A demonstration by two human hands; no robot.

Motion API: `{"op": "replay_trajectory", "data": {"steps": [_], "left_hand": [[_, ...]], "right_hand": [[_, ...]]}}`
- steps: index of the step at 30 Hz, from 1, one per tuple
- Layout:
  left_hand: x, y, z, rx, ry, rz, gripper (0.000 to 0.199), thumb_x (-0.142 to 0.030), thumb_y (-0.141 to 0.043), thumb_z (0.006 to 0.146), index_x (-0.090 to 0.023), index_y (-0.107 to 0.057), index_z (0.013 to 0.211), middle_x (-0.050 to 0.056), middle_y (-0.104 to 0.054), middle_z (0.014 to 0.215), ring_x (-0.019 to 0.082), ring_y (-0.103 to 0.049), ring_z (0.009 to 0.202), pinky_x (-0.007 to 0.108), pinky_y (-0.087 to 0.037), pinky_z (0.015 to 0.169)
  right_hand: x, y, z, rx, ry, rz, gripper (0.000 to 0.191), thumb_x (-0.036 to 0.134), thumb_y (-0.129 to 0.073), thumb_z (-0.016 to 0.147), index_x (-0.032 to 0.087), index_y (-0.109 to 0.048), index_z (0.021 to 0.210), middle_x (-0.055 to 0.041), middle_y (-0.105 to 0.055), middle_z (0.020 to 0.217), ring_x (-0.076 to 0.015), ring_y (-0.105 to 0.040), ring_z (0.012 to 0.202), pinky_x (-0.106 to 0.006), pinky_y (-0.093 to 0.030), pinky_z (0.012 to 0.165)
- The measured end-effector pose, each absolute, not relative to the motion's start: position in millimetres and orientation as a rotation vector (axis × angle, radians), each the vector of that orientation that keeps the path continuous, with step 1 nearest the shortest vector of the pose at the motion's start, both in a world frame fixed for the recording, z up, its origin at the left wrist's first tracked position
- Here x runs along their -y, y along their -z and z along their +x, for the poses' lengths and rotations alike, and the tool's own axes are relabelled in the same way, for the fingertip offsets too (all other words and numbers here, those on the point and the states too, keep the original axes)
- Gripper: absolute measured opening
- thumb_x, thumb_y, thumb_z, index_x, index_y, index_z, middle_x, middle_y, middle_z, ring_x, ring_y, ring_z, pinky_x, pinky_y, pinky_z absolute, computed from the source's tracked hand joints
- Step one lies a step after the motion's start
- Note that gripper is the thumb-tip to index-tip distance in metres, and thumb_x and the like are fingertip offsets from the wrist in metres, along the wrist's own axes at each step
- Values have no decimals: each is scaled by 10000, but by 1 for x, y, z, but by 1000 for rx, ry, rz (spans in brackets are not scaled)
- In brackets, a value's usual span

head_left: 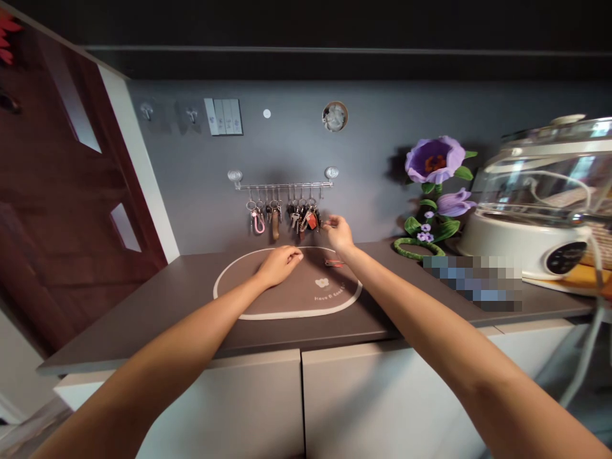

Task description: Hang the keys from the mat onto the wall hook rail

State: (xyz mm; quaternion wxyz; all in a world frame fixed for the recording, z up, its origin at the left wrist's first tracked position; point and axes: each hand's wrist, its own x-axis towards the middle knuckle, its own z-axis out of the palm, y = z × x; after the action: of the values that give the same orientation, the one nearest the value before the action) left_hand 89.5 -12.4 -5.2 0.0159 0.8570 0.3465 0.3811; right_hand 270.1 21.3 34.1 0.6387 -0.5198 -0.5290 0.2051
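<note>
A clear hook rail (284,186) on the grey wall carries several bunches of keys (295,218). Among them hang a pink loop strap (259,224), a brown strap (275,224) and a red tag (312,220). My right hand (339,234) is at the right end of the bunches, thumb and fingertips pinched; what they hold, if anything, is too small to make out. Lower and to the left, my left hand (281,265) hovers over or rests on the brown mat (287,299), fingers curled in, their inside hidden. A small red item (333,262) lies on the mat beneath my right wrist.
Purple fabric flowers (436,159) with a green coiled base stand to the right. Beyond them is a white appliance with a clear cover (521,239). A dark cabinet (306,64) overhangs the counter (191,331). Two wall hooks (192,115) are at upper left.
</note>
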Motion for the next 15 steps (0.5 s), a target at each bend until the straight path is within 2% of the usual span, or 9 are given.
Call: {"op": "replay_trajectory", "data": {"steps": [7, 11, 15], "left_hand": [[16, 6, 91, -1022, -1139, 2687, 241, -283, -438, 797, -174, -636, 881, 45, -628, 794, 140, -531, 665, 255, -397, 644], [14, 7, 90, -1036, -1070, 2700, 242, -274, -447, 790, -172, -638, 900, 46, -643, 831, 139, -542, 676, 252, -403, 652], [13, 7, 89, -1067, -1027, 2697, 240, -263, -449, 788, -163, -638, 897, 47, -648, 870, 140, -551, 716, 252, -406, 674]], "right_hand": [[7, -12, 283, 1459, -542, -1148, 160, 198, -564, 683, 162, -596, 835, -54, -630, 842, -148, -576, 780, -323, -441, 779], [14, -1, 294, 1572, -578, -1253, 171, 203, -575, 693, 166, -605, 857, -55, -645, 793, -150, -592, 663, -313, -472, 668], [19, -2, 304, 1784, -374, -1463, 214, 222, -593, 698, 161, -628, 900, -59, -667, 824, -161, -611, 746, -276, -454, 733]]}}
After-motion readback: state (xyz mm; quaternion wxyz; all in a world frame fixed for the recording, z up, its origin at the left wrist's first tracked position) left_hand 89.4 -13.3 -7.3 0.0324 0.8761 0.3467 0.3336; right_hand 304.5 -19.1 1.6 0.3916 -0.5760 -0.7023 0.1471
